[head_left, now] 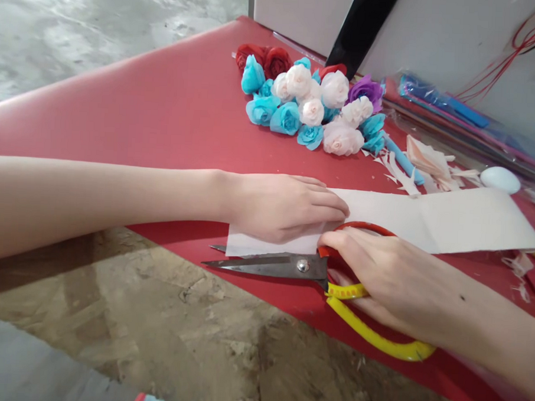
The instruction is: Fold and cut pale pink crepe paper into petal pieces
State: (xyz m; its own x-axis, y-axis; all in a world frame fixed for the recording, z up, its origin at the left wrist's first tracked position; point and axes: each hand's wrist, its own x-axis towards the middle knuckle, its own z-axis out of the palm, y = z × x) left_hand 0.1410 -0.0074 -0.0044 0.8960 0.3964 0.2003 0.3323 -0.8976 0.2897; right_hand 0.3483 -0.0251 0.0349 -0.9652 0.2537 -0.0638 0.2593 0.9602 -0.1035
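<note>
My left hand (289, 207) lies flat on a long strip of white paper (382, 211), its fingers stretched toward the right. With the fingers wrapped round the handles, my right hand (380, 264) grips a pair of scissors (273, 266) that has one red and one yellow handle. The blades point left along the near edge of the paper, slightly apart, with one tip partly under the sheet's corner. The paper's right end looks thicker and creased, as if folded. My left palm hides part of the sheet.
Paper flowers (311, 111) in white, blue, red and purple lie bunched at the back of the red tabletop (165, 113). Paper scraps (424, 163), a white egg-shaped piece (499, 179) and plastic-wrapped rolls (444, 108) are at the right. A pale panel stands behind.
</note>
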